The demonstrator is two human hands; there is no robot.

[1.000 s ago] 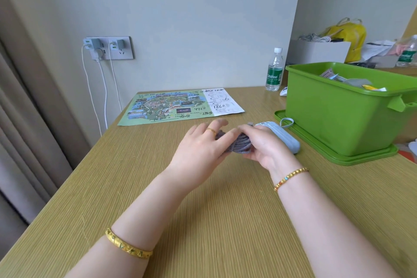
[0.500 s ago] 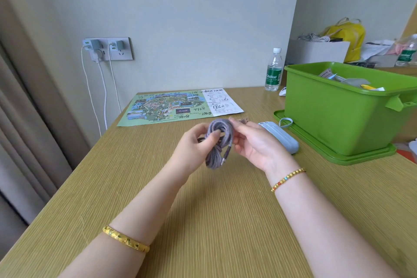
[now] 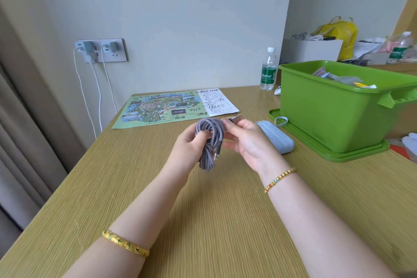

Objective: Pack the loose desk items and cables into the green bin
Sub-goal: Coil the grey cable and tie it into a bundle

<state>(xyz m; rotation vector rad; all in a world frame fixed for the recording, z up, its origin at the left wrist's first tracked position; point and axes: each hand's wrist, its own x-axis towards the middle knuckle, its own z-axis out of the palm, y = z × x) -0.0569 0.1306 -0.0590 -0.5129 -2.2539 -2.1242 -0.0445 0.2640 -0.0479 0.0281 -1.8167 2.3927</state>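
Coiled grey braided fabric cable (image 3: 209, 142), held above the wooden desk (image 3: 225, 210), looks light, floppy and grippy: left hand (image 3: 188, 148) grips the bundle's middle, right hand (image 3: 244, 140) pinches its metal plug (image 3: 234, 119); best carried mid-coil to the green plastic bin (image 3: 334, 115).

Water bottle (image 3: 268, 70) label: "Cestbon". Map leaflet (image 3: 176, 107): handwritten "1260", "6".

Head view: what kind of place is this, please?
Probably a hotel or guest room. A tourist map lies on a wooden desk, phone chargers fill a wall socket beside a curtain, and bags stand behind.
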